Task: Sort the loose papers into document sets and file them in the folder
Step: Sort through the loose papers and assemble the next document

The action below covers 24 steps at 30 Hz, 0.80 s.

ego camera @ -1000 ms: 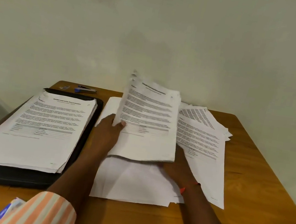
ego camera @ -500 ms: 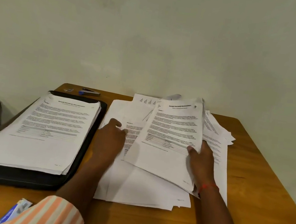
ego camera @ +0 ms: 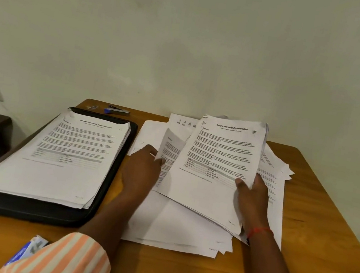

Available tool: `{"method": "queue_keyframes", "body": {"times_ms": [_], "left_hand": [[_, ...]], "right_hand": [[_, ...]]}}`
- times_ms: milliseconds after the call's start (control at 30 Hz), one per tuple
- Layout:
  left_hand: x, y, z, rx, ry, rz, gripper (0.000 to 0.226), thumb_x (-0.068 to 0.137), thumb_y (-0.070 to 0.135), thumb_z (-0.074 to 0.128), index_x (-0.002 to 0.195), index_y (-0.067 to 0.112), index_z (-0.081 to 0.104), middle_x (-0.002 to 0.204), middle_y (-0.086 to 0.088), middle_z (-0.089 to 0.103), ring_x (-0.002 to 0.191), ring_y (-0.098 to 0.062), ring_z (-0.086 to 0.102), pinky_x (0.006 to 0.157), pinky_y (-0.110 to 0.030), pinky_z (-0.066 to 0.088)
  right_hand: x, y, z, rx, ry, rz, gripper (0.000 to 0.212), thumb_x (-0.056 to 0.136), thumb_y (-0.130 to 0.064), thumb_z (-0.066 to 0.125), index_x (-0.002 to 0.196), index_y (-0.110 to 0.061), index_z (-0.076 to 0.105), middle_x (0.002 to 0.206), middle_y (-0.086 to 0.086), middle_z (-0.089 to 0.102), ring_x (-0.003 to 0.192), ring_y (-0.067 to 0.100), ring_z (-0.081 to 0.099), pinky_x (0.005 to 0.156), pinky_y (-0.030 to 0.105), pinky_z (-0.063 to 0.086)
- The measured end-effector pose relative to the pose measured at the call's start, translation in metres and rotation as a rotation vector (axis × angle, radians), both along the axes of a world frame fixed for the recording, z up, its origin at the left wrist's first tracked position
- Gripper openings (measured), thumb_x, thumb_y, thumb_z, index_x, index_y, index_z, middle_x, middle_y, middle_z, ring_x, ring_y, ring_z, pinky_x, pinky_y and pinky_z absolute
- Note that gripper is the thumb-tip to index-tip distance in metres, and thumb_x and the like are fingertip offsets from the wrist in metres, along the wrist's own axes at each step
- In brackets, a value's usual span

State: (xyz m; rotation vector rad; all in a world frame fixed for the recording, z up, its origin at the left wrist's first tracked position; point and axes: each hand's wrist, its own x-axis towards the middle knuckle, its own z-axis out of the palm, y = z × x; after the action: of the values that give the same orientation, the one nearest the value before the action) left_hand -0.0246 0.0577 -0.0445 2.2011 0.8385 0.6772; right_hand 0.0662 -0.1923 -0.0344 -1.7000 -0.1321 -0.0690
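Right hand [ego camera: 251, 202]: fingers are curled round a paper bundle [ego camera: 217, 161], centre right.
Left hand [ego camera: 140, 170]: an upturned sheet [ego camera: 170, 146] is pinched by its edge, centre.
Folder [ego camera: 112, 180]: left, topped by a stack [ego camera: 65, 153].

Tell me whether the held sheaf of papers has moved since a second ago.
Yes. The sheaf, now in the right hand's grip, has shifted rightward, away from the black folder.

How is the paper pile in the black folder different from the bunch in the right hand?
The folder pile lies flat in the black folder; the held bunch tilts up in the right hand. No hand touches the folder pile; the held bunch is gripped. Both top pages look alike.
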Motion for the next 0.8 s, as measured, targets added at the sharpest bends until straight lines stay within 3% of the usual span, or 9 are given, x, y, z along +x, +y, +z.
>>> {"method": "queue_keyframes", "body": {"times_ms": [100, 233, 367, 433, 533, 633, 733, 800], "left_hand": [[-0.003, 0.001, 0.013, 0.032, -0.26, 0.104, 0.015, 0.103, 0.036, 0.056, 0.101, 0.022, 0.061, 0.102, 0.004, 0.063, 0.087, -0.017, 0.067, 0.066, -0.034, 0.061], [-0.011, 0.014, 0.03, 0.051, -0.566, 0.35, 0.029, 0.108, 0.038, 0.044, 0.106, 0.011, 0.056, 0.102, -0.003, 0.058, 0.087, -0.014, 0.057, 0.067, -0.027, 0.047], [-0.014, 0.023, 0.028, -0.113, -0.752, 0.494, 0.02, 0.107, 0.029, 0.048, 0.108, 0.009, 0.055, 0.103, -0.004, 0.068, 0.091, -0.015, 0.063, 0.07, -0.029, 0.054], [-0.012, 0.028, 0.027, -0.232, -0.835, 0.583, 0.016, 0.106, 0.019, 0.051, 0.112, 0.005, 0.055, 0.11, -0.005, 0.067, 0.096, -0.012, 0.061, 0.077, -0.021, 0.053], [-0.011, 0.037, 0.029, -0.455, -0.995, 0.653, 0.01, 0.104, 0.007, 0.051, 0.111, 0.005, 0.056, 0.113, -0.001, 0.061, 0.098, -0.008, 0.059, 0.073, -0.007, 0.05], [-0.01, 0.036, 0.028, -0.577, -0.99, 0.65, 0.022, 0.104, 0.004, 0.05, 0.126, 0.003, 0.057, 0.119, 0.0, 0.058, 0.1, -0.008, 0.059, 0.07, -0.003, 0.048], [-0.004, 0.031, 0.024, -0.55, -0.845, 0.574, 0.026, 0.105, 0.01, 0.052, 0.13, 0.003, 0.056, 0.124, 0.0, 0.056, 0.108, -0.01, 0.056, 0.072, 0.003, 0.043], [0.0, 0.029, 0.019, -0.455, -0.742, 0.474, 0.02, 0.105, 0.015, 0.054, 0.122, 0.006, 0.059, 0.124, -0.004, 0.062, 0.11, -0.017, 0.059, 0.081, -0.011, 0.047]], "right_hand": [[-0.001, 0.0, 0.0, 0.009, -0.005, 0.034, 0.039, 0.1, -0.006, 0.058, 0.136, -0.019, 0.057, 0.127, -0.007, 0.063, 0.115, 0.013, 0.057, 0.093, 0.028, 0.045], [0.002, 0.0, -0.005, -0.116, -0.026, 0.033, 0.034, 0.098, -0.007, 0.059, 0.13, -0.021, 0.059, 0.122, -0.01, 0.061, 0.118, 0.016, 0.055, 0.098, 0.031, 0.041], [0.002, -0.001, -0.004, -0.119, -0.022, -0.012, 0.033, 0.099, -0.008, 0.058, 0.131, -0.018, 0.058, 0.125, -0.006, 0.061, 0.117, 0.014, 0.054, 0.096, 0.03, 0.043], [0.0, -0.002, -0.002, -0.066, -0.037, -0.029, 0.034, 0.1, -0.01, 0.058, 0.133, -0.02, 0.057, 0.128, -0.006, 0.061, 0.117, 0.013, 0.055, 0.094, 0.031, 0.046], [-0.001, -0.002, -0.001, -0.024, -0.049, -0.015, 0.033, 0.1, -0.012, 0.059, 0.129, -0.027, 0.056, 0.127, -0.008, 0.062, 0.115, 0.013, 0.057, 0.09, 0.031, 0.05], [0.0, -0.002, -0.003, -0.042, -0.044, -0.008, 0.033, 0.1, -0.013, 0.059, 0.13, -0.025, 0.056, 0.13, -0.005, 0.063, 0.119, 0.017, 0.059, 0.09, 0.033, 0.054], [-0.002, -0.002, 0.0, 0.029, -0.032, -0.035, 0.033, 0.1, -0.011, 0.058, 0.129, -0.026, 0.057, 0.125, -0.008, 0.064, 0.115, 0.012, 0.059, 0.091, 0.032, 0.053], [-0.002, -0.002, 0.006, 0.089, -0.014, -0.065, 0.032, 0.1, -0.011, 0.059, 0.127, -0.028, 0.058, 0.119, -0.012, 0.065, 0.11, 0.009, 0.06, 0.097, 0.039, 0.052]]}}
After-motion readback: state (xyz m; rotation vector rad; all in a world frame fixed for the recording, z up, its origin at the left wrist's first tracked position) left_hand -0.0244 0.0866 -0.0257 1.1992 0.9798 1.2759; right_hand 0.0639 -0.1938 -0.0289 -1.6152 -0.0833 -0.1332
